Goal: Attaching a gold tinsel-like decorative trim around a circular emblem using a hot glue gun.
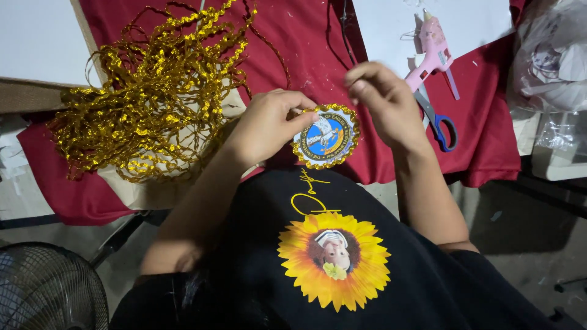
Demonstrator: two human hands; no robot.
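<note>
- The left hand (266, 125) is pinching the round badge (326, 136) by its left rim, thumb on its face, above the red cloth (306, 36).
- The right hand (382, 101) is hovering just above the badge's upper right edge, fingers curled together, holding nothing visible.
- A gold trim pile (153, 91) is lying to the left.

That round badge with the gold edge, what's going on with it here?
A person holds the round badge in the left hand, thumb pressed near its rim of gold trim. The right hand is raised just above it, fingers pinched together, though whether they grip anything is too blurred to tell. A tangled heap of gold trim lies to the left on the red cloth. A pink glue gun and blue-handled scissors lie to the right, untouched.
</note>
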